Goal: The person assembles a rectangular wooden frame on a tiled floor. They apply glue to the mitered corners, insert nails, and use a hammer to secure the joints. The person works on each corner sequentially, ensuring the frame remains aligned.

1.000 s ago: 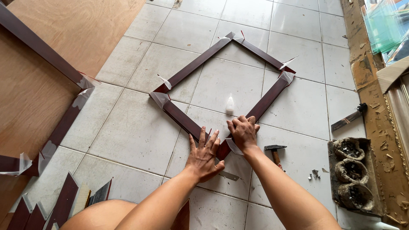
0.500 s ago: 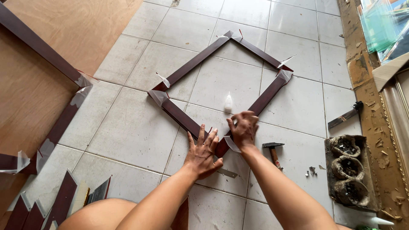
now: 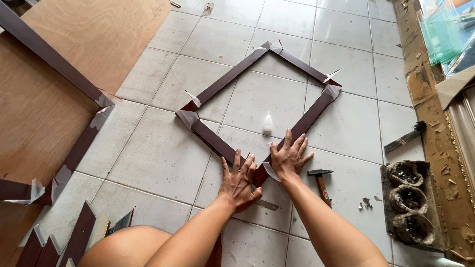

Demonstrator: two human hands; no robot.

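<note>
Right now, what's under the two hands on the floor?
The near corner of the dark frame, pressed flat by the left hand and right hand. White tape peeks out; the joint itself is covered.

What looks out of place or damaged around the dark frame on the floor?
Nothing looks broken. The dark frame lies flat on the tiles, its corners bound with clear tape whose ends stick up loosely. Both hands, left and right, press the near corner. A small glue bottle stands inside the frame, and a hammer lies beside it.
</note>
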